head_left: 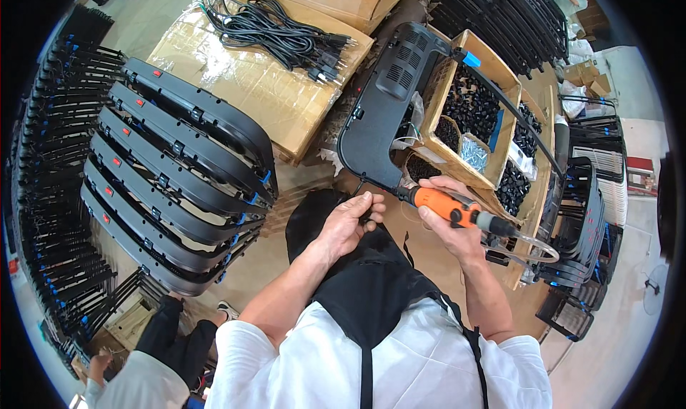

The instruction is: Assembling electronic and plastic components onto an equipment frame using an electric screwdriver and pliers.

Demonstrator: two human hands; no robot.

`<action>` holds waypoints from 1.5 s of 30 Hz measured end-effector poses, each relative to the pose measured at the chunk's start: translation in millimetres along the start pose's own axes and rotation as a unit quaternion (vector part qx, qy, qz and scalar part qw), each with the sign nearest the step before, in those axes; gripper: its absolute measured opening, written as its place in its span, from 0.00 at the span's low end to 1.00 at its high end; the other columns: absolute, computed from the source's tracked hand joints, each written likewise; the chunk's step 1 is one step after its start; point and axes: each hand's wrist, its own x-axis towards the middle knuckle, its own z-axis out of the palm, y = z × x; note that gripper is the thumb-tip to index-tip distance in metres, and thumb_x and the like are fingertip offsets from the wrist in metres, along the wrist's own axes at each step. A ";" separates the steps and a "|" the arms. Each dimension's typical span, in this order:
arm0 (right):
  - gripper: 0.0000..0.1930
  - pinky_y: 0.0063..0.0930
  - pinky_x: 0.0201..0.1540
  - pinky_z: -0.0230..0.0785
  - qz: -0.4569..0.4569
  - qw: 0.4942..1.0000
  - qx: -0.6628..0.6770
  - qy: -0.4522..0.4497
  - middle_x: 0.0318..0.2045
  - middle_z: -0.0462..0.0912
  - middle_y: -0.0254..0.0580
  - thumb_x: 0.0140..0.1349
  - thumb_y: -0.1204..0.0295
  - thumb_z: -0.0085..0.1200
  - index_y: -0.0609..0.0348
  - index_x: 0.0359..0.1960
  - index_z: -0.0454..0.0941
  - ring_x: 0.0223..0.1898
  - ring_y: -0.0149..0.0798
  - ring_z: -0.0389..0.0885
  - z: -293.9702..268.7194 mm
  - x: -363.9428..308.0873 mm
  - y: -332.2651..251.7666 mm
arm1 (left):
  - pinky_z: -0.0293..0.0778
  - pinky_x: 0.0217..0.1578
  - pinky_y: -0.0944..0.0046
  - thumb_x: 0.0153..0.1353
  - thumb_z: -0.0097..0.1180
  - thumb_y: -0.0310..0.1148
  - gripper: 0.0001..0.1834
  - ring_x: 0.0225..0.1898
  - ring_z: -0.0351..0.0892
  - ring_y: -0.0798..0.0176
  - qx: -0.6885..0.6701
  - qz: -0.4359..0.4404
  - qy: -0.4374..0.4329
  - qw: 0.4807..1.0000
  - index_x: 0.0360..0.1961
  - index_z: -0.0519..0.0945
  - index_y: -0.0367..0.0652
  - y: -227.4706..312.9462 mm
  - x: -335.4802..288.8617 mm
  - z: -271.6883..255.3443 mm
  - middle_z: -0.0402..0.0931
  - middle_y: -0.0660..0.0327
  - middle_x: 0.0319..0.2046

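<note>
While both your forearms reach up from the lower edge of the head view, the black panel (pixel 368 137) with the vented hood lies ahead of your two hands, its long axis running from near your left hand (pixel 351 222) away to the upper right. The relation that matters is at the panel's near end: your left hand sits just below that end and is the nearer one, while your right hand (pixel 457 227) is farther off, to the right of it.

Your right hand is wrapped around the orange power screwdriver (pixel 444 204), fingers over the top and thumb along the near side. The screwdriver slants across in front of you, nose pointing left at the panel's near right corner; you cannot tell from here whether the tip touches. Your left hand is curled closed, thumb against forefinger, and what it may hold is hidden.

To the right of the panel stands the parts box (pixel 457 167), filled with small black fittings. Left of the panel are the carton (pixel 286 98) bearing black cables (pixel 264 30) and, farther left, curved black frames (pixel 179 141).
</note>
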 end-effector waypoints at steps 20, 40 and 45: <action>0.27 0.38 0.66 0.74 -0.082 0.994 0.070 -0.012 0.58 0.84 0.46 0.63 0.78 0.70 0.61 0.62 0.73 0.60 0.40 0.82 9.5 2.0 -4.9 | 0.76 0.35 0.69 0.81 0.53 0.40 0.15 0.34 0.80 0.71 0.060 -0.017 -0.011 0.998 0.56 0.82 0.41 14.0 -3.9 -4.2 0.84 0.65 0.37; 0.25 0.41 0.71 0.69 -0.057 0.998 -0.007 -0.021 0.56 0.87 0.43 0.57 0.78 0.72 0.59 0.57 0.81 0.64 0.42 0.80 32.2 5.2 -0.4 | 0.63 0.26 0.71 0.82 0.49 0.44 0.14 0.25 0.66 0.72 -0.234 -0.053 -0.016 0.971 0.49 0.77 0.45 5.8 22.9 -2.7 0.70 0.72 0.28; 0.25 0.38 0.68 0.73 -0.093 0.995 -0.022 -0.015 0.57 0.86 0.44 0.59 0.78 0.72 0.59 0.59 0.80 0.61 0.40 0.83 36.7 8.7 -3.9 | 0.66 0.29 0.69 0.83 0.49 0.43 0.14 0.28 0.68 0.70 -0.219 -0.043 -0.002 0.975 0.50 0.77 0.43 8.0 16.9 6.4 0.72 0.69 0.30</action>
